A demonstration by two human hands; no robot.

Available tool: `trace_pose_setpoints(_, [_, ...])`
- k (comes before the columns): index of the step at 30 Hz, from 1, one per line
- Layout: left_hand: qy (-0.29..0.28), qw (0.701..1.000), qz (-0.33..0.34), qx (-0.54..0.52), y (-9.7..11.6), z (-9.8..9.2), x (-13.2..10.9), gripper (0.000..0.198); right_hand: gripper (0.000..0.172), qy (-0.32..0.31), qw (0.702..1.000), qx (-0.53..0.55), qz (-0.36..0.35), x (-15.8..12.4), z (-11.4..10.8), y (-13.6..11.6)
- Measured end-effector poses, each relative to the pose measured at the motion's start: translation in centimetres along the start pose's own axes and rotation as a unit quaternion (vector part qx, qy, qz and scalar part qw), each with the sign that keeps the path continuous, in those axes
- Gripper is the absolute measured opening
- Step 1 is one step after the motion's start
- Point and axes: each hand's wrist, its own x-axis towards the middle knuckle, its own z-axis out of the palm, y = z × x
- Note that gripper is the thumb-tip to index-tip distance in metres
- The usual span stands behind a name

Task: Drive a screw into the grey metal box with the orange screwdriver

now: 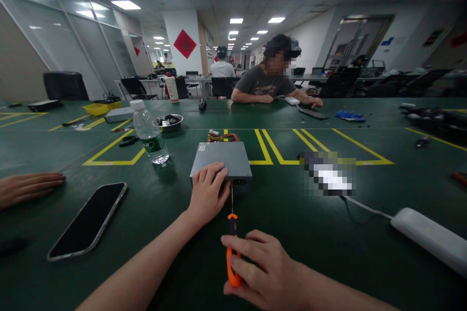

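Note:
A grey metal box with a bundle of coloured wires behind it lies on the green table. My left hand rests on the box's near left part, its fingers over the top and the thumb at the front face. In my right hand is an orange and black screwdriver, its shaft pointing away from me. The shaft's end reaches the front face of the box, near a dark socket; the tip itself is too small to make out.
A water bottle and metal bowl stand left, beyond a phone. Another person's hand lies at the left edge. Right are a blurred phone and white power strip. A person sits opposite.

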Motion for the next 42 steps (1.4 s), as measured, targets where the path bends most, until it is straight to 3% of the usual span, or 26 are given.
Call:
trace_pose_setpoints(2, [0.0,1.0,0.0,-0.001,-0.01,0.0,0.01,0.026,0.023,0.005,1.0,0.011,0.005,-0.06,0.04,0.07])
trace_pose_setpoints(8, [-0.002,1.0,0.005,0.001,-0.02,-0.12,0.08,0.026,0.027,-0.057,0.998,-0.011,-0.005,0.54,-0.6,-0.1])
trace_pose_setpoints(15, [0.002,1.0,0.005,-0.001,0.02,-0.13,0.06,0.026,0.025,0.009,1.0,-0.003,-0.005,0.45,-0.09,0.04])
trace_pose_setpoints(22, [-0.001,1.0,0.005,0.003,0.0,-0.12,0.11,0.026,0.027,-0.058,0.998,-0.025,-0.007,0.45,-0.23,-0.25])
trace_pose_setpoints(29, [0.0,1.0,0.002,0.0,0.02,-0.07,0.08,0.025,0.027,0.01,1.0,-0.004,-0.006,0.33,0.21,0.07])
trace_pose_setpoints(35, [0.003,1.0,0.003,0.002,0.03,-0.05,0.07,0.025,0.027,-0.054,0.998,-0.02,-0.013,0.74,-0.45,-0.08])
trace_pose_setpoints(42, [0.0,1.0,0.003,0.001,0.0,-0.09,0.0,0.026,0.025,0.02,1.0,-0.005,0.002,0.48,-0.09,0.11])
